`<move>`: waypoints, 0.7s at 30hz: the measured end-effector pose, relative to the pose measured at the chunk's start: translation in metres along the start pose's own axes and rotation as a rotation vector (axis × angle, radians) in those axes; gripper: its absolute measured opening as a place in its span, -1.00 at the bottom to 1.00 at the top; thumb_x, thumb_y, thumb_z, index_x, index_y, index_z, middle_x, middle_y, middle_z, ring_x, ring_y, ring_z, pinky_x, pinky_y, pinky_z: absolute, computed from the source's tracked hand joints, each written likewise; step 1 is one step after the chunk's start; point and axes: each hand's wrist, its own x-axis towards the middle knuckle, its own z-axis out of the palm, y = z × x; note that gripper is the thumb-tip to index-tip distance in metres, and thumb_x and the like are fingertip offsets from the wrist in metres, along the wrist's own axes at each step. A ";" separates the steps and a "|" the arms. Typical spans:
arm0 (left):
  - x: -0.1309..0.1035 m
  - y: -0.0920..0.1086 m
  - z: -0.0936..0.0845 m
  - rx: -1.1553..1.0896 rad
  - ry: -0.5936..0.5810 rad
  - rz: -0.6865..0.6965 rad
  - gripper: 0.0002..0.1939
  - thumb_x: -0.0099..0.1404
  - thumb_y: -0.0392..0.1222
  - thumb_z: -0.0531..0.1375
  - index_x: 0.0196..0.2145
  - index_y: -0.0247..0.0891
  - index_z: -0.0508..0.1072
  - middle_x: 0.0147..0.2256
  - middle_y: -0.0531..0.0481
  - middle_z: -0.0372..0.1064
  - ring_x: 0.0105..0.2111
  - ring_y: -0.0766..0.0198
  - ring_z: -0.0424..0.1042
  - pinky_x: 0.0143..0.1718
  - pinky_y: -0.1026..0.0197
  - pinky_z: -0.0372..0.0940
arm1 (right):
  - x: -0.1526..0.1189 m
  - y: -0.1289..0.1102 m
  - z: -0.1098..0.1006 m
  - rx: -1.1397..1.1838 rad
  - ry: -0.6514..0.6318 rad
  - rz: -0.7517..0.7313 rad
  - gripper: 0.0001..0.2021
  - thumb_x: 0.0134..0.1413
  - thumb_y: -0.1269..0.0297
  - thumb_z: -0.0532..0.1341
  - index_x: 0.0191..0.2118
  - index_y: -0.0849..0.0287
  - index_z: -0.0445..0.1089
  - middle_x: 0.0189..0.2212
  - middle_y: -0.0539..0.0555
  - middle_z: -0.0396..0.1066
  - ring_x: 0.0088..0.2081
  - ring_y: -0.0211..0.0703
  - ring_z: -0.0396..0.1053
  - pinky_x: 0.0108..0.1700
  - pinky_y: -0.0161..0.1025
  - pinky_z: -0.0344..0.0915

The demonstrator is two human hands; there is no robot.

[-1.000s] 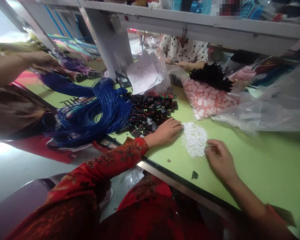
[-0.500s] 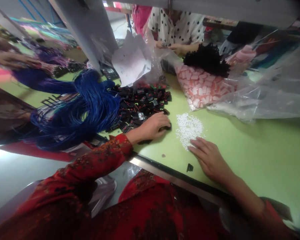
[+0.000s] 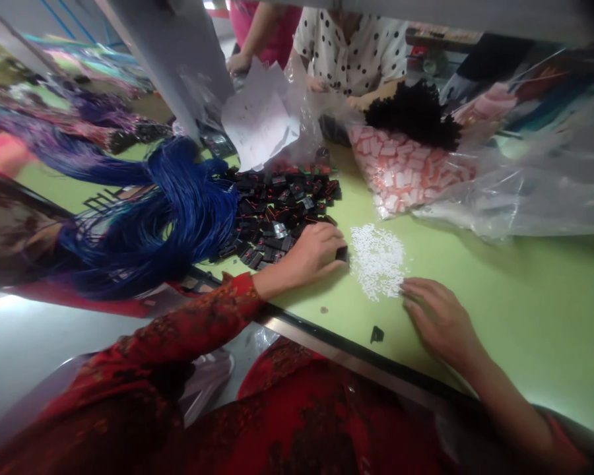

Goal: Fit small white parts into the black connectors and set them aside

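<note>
Small black block-shaped plastic part sits in the left hand, just left of the loose pile of tiny white pieces, which is the landmark for everything below. Left fingers grasp it between thumb and fingertips, one end sticking out toward the white pile; reads as a hold that keeps that end exposed and the part close to the small stuff. Right hand is at the near right edge of the white pile, fingers bent, tips at the outermost pieces; can't tell if they pinch one, too small and blurry. White pieces lie spread thin on the green worktop, probably so singles come up easily, and sit between both hands for short reach. Heap of similar black parts is left of and beyond the white pile, handy for the left hand. Long coiled bundle of thin blue wires lies farther left, past that heap, likely bunched to limit tangling. Clear plastic bag of pink-orange blocks is beyond the white pile, out of the hands' way, with a fuzzy-looking black clump on top. One lone black piece lies on the wearer's side of the white pile, apart from both hands.
</note>
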 end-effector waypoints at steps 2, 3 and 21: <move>-0.008 0.024 -0.003 -0.302 -0.020 -0.019 -0.71 0.44 -0.06 0.19 -0.01 -0.23 0.57 -0.01 -0.21 0.53 0.07 0.01 0.44 0.18 -0.14 0.27 | 0.001 -0.017 -0.003 0.182 0.018 0.132 -0.78 0.32 0.21 0.24 0.03 0.05 0.49 -0.07 0.15 0.57 -0.10 0.01 0.54 0.00 0.09 0.49; -0.012 0.036 -0.002 -0.492 -0.072 -0.067 -0.72 0.46 -0.05 0.17 -0.06 -0.23 0.59 -0.06 -0.19 0.56 -0.01 0.07 0.49 0.11 -0.06 0.33 | 0.002 -0.026 -0.003 0.287 0.018 0.183 -0.75 0.30 0.20 0.26 0.05 0.05 0.47 -0.10 0.13 0.57 -0.18 -0.06 0.55 -0.06 0.02 0.53; -0.047 0.098 0.056 -1.472 -0.063 -0.771 -0.45 0.08 -0.02 0.52 -0.03 -0.30 0.57 -0.38 0.04 0.47 -0.44 0.36 0.49 -0.40 0.31 0.40 | -0.026 -0.075 0.021 0.405 0.126 0.086 -0.84 0.23 0.38 0.30 -0.09 0.02 0.48 -0.28 0.06 0.51 -0.31 -0.14 0.49 -0.27 -0.16 0.49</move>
